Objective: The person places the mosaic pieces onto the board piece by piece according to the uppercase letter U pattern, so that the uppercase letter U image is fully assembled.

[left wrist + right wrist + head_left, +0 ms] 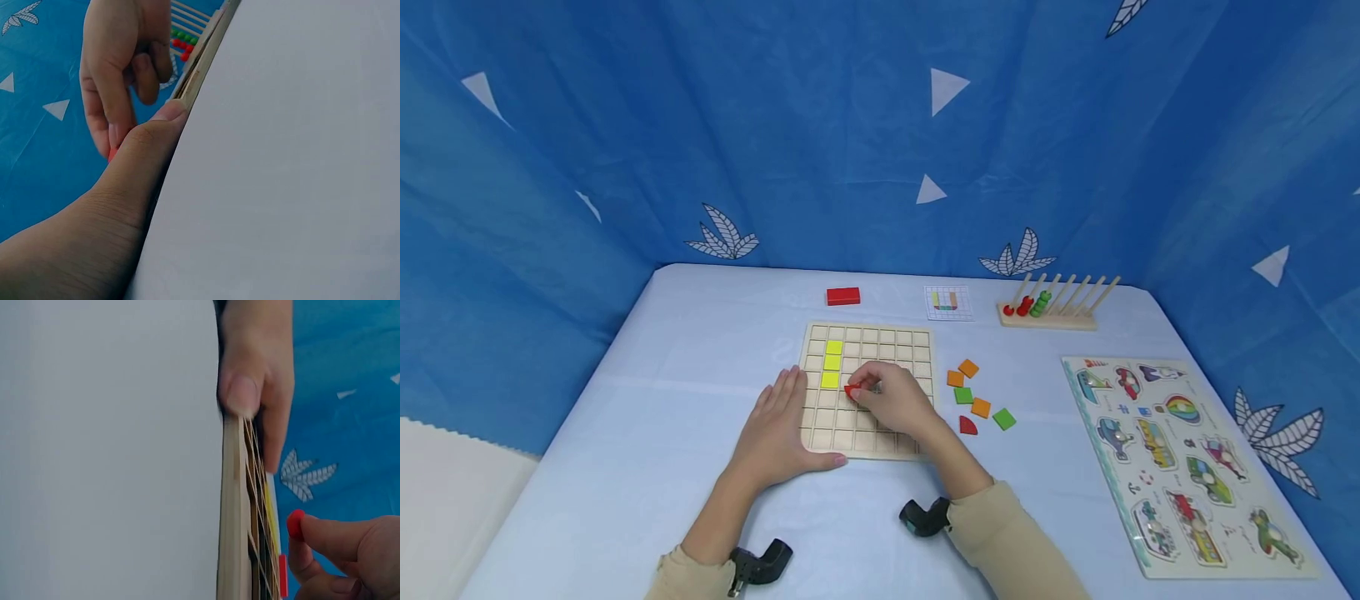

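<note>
A square wooden grid board (823,421) lies on the white table, with three yellow square tiles (832,363) in a column at its upper left. My left hand (775,437) rests against the board, its straight fingers along the left edge and its thumb at the front edge. Over the middle of the grid, just right of the lowest yellow tile, my right hand (895,402) pinches a small red piece (295,525) between thumb and fingers. The fingers partly cover this piece. To the right of the board lie orange tiles (981,407), green tiles (1003,419) and a red quarter-circle tile (967,426).
Behind the board is a red rectangular block (843,296), with a small printed pattern card (948,303) to its right. Farther right stands a wooden peg rack (1081,322) with red and green beads. A vehicle picture puzzle (1120,492) covers the table's right side.
</note>
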The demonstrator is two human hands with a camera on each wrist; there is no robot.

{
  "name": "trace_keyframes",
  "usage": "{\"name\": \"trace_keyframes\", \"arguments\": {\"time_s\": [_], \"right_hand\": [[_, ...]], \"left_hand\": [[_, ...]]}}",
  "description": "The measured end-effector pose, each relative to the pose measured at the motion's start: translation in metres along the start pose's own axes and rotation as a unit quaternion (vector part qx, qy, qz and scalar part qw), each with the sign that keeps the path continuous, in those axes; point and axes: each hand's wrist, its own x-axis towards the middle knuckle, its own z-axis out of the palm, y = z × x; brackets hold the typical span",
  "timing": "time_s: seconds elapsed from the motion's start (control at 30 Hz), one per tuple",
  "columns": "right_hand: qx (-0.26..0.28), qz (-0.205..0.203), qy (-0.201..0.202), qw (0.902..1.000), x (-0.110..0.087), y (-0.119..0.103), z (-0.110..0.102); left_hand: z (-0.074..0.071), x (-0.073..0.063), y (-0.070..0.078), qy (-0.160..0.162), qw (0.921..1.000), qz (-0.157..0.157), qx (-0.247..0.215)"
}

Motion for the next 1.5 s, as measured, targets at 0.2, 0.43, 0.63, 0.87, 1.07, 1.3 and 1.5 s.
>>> {"name": "trace_keyframes", "arguments": {"time_s": [0.2, 0.43, 0.63, 0.87, 1.07, 1.3, 1.5], "right_hand": [[-0.008, -0.016, -0.009, 0.9998, 0.004, -0.013, 0.018], [-0.022, -0.03, -0.005, 0.9993, 0.008, -0.017, 0.03], [-0.034, -0.043, 0.008, 0.9984, 0.01, -0.015, 0.035], [-0.061, -0.053, 0.019, 0.9965, 0.01, -0.014, 0.036], [-0.071, -0.059, 0.015, 0.9956, 0.008, -0.015, 0.033], [-0.073, -0.062, 0.011, 0.9953, 0.009, -0.013, 0.032], [-0.07, -0.068, 0.012, 0.9952, 0.007, -0.012, 0.031]], "left_hand": [[-0.001, 0.0, -0.001, 0.003, 1.0, 0.007, 0.003], [-0.003, -0.001, -0.001, -0.001, 1.0, 0.009, 0.004], [-0.004, -0.001, -0.001, -0.002, 1.0, 0.008, 0.004], [-0.004, -0.002, 0.0, -0.004, 1.0, 0.009, 0.002], [-0.004, -0.002, 0.001, -0.004, 1.0, 0.007, -0.003], [-0.004, -0.001, 0.0, -0.005, 1.0, 0.007, 0.005], [-0.004, -0.001, 0.0, -0.003, 1.0, 0.008, 0.004]]}}
